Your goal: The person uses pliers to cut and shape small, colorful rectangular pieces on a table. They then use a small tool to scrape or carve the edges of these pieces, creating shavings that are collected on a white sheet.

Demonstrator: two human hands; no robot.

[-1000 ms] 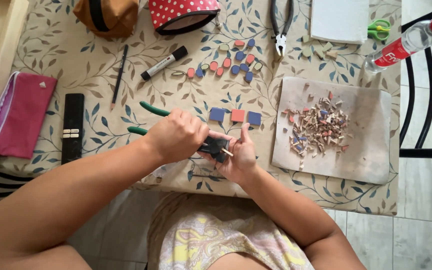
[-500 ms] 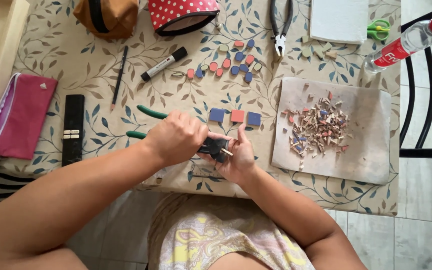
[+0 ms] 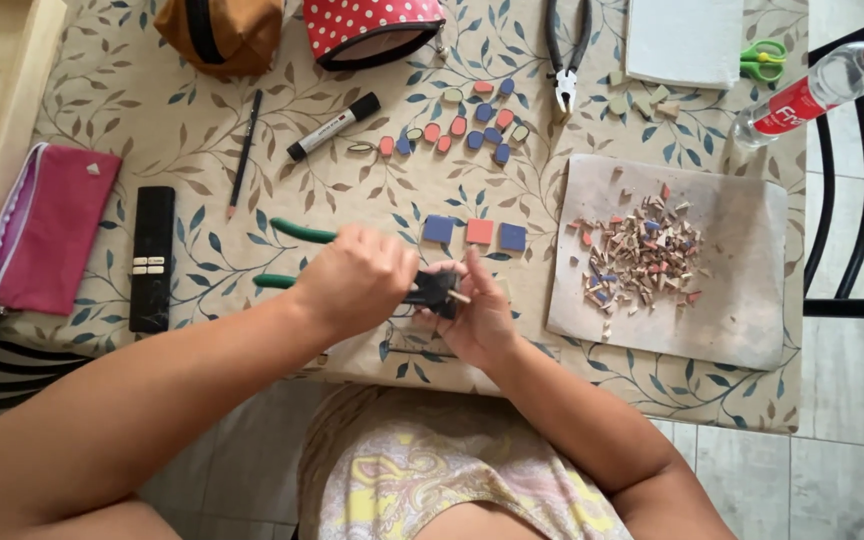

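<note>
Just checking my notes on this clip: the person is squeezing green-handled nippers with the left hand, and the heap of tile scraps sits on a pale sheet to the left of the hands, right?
Not quite. The left hand does grip the green-handled nippers, but the heap of tile scraps sits on the pale sheet to the right of the hands, as the head view shows.

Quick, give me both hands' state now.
Left hand: closed on the green-handled nippers.
Right hand: holding a small tile piece at the nippers' head.
</note>
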